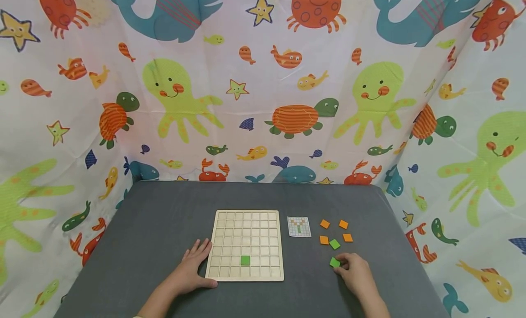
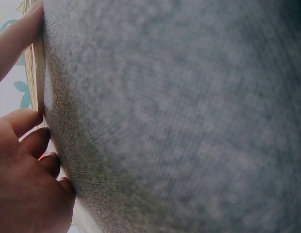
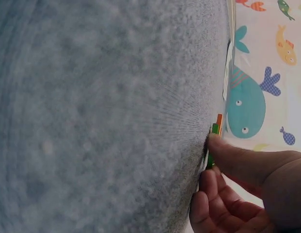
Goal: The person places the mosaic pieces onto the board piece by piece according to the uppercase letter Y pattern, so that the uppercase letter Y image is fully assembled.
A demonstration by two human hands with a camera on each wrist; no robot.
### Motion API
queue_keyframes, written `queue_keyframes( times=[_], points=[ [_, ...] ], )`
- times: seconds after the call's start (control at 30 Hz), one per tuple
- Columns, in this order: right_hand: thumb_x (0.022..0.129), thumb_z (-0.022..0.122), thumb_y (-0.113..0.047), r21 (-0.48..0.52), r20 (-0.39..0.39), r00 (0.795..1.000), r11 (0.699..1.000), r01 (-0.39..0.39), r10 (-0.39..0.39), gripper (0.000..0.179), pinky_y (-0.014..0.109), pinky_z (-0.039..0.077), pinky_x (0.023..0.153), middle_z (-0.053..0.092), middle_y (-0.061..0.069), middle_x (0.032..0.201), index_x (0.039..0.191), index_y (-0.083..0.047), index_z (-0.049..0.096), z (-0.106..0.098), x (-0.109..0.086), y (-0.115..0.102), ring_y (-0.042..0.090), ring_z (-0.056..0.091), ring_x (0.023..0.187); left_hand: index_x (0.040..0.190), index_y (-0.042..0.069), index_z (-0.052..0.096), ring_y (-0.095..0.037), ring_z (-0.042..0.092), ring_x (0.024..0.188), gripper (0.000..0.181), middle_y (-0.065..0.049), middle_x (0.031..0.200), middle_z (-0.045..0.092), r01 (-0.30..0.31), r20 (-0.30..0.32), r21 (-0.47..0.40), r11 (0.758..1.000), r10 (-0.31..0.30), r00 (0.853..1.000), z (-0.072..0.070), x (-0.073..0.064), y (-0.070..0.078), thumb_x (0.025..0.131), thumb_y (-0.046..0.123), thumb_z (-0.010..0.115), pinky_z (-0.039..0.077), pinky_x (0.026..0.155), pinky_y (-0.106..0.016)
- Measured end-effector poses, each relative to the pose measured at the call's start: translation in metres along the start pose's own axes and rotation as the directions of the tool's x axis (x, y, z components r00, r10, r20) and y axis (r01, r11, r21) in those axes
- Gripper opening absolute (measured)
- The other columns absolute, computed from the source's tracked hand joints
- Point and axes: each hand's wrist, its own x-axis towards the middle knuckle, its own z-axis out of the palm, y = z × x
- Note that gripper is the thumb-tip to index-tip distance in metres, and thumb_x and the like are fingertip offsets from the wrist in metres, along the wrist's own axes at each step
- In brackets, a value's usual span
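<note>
A light wooden grid board point(image 1: 263, 241) lies on the dark table, with one green square tile point(image 1: 245, 260) in a cell of its lower part. My left hand point(image 1: 191, 268) rests at the board's left side, fingers stretched along the edge and thumb at the near left corner. In the left wrist view, the thumb and fingertips touch the board's side point(image 2: 38, 77). To the right, my right hand point(image 1: 356, 273) pinches a second green tile point(image 1: 334, 262) between thumb and fingers, low at the tabletop. Another green tile point(image 1: 334, 244) lies just beyond it.
Several orange tiles point(image 1: 323, 240) are spread beyond the right hand. A small printed grid card point(image 1: 299, 227) with a coloured pattern lies between board and tiles. Curtains with sea animals point(image 1: 263, 90) surround the grey table point(image 1: 176, 208) at the back and sides.
</note>
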Motion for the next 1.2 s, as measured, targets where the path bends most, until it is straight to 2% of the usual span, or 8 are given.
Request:
queue_keyframes(
  times=[0.27, 0.5, 0.87, 1.2],
  points=[
    [0.081, 0.084, -0.009, 0.006, -0.055, 0.998, 1.000, 0.023, -0.023, 0.025, 0.035, 0.051, 0.065, 0.065, 0.007, 0.092, 0.104, -0.005, 0.076, 0.001, -0.001, -0.011, 0.016, 0.061, 0.077, 0.160, 0.008, 0.028, -0.042, 0.004, 0.156, 0.126, -0.015, 0.168, 0.019, -0.002, -0.002, -0.004, 1.000, 0.002, 1.000, -0.001, -0.001, 0.002, 0.062, 0.053, 0.092, 0.004, 0.120, -0.067],
    [0.081, 0.083, -0.008, 0.033, -0.067, 0.997, 0.999, 0.041, -0.039, 0.023, 0.034, 0.048, 0.065, 0.064, 0.005, 0.091, 0.104, -0.005, 0.077, 0.002, 0.001, -0.024, 0.016, 0.057, 0.077, 0.160, 0.008, 0.027, -0.042, 0.003, 0.156, 0.126, -0.015, 0.168, 0.019, 0.001, -0.002, -0.005, 1.000, -0.001, 1.000, 0.000, -0.001, 0.002, 0.062, 0.053, 0.092, 0.004, 0.120, -0.067],
    [0.080, 0.084, -0.007, 0.064, -0.098, 0.993, 0.995, 0.075, -0.069, 0.026, 0.033, 0.053, 0.066, 0.067, 0.005, 0.094, 0.106, -0.006, 0.077, 0.004, 0.002, -0.041, 0.014, 0.062, 0.078, 0.160, 0.009, 0.027, -0.042, 0.003, 0.156, 0.126, -0.014, 0.169, 0.018, -0.009, -0.003, -0.005, 1.000, 0.009, 1.000, 0.000, 0.001, -0.001, 0.062, 0.054, 0.091, 0.004, 0.120, -0.067],
    [0.079, 0.085, -0.008, 0.072, -0.117, 0.982, 0.985, 0.159, -0.150, 0.025, 0.026, 0.048, 0.063, 0.064, 0.003, 0.089, 0.103, -0.009, 0.078, 0.008, 0.000, -0.059, 0.011, 0.058, 0.076, 0.160, 0.009, 0.027, -0.042, 0.004, 0.156, 0.125, -0.014, 0.168, 0.018, -0.001, 0.004, 0.004, 1.000, 0.001, 1.000, 0.000, 0.001, 0.000, 0.063, 0.055, 0.091, 0.004, 0.120, -0.067]
  ],
)
